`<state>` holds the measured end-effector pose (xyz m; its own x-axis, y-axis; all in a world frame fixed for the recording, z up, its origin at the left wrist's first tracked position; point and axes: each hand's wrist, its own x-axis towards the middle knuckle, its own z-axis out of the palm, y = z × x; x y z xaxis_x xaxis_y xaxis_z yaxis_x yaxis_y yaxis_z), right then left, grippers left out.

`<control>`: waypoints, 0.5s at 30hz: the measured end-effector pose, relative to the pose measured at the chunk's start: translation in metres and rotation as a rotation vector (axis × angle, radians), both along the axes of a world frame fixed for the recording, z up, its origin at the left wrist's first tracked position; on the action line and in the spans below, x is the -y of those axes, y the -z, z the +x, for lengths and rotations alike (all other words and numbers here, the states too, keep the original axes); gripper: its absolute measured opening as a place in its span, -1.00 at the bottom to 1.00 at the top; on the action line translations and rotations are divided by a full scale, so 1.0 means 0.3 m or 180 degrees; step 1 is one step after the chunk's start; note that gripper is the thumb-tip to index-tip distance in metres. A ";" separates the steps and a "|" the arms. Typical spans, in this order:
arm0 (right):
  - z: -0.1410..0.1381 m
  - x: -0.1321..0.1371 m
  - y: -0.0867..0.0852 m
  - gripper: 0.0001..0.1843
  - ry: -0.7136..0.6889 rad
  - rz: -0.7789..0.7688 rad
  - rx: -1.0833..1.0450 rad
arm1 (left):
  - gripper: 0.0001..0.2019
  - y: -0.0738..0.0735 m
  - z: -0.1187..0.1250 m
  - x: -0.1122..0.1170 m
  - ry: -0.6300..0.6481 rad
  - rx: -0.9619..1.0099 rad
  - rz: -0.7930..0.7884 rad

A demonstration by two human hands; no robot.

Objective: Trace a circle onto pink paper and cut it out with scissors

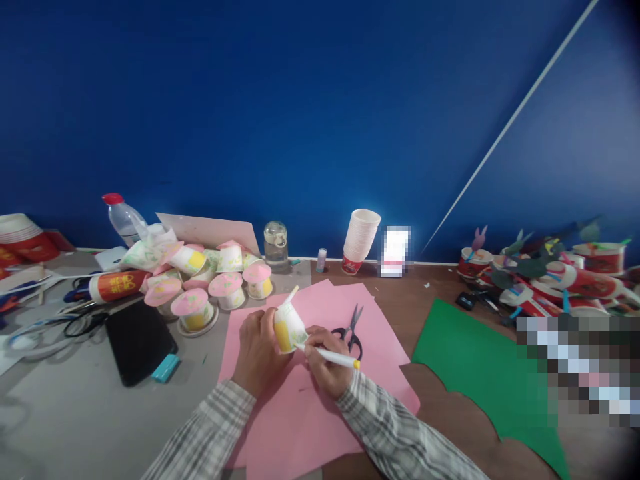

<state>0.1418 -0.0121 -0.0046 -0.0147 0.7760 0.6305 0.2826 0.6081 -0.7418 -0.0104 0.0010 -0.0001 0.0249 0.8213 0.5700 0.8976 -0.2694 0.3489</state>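
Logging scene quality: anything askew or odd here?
Yes: the cup stack by the wall leans right, unlike the upright jar. Also, the scissors lie partly open on the pink paper, near the right hand.

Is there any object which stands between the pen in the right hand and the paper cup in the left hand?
Nothing visible does: the white pen in the right hand appears to reach the edge of the paper cup in the left hand. The black-handled scissors lie aside, on the pink paper beyond the right hand.
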 end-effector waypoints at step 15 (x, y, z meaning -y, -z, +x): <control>0.016 -0.007 0.028 -0.91 0.0019 -0.0433 -0.0360 | -0.30 0.024 -0.014 -0.013 0.0029 0.0060 0.0067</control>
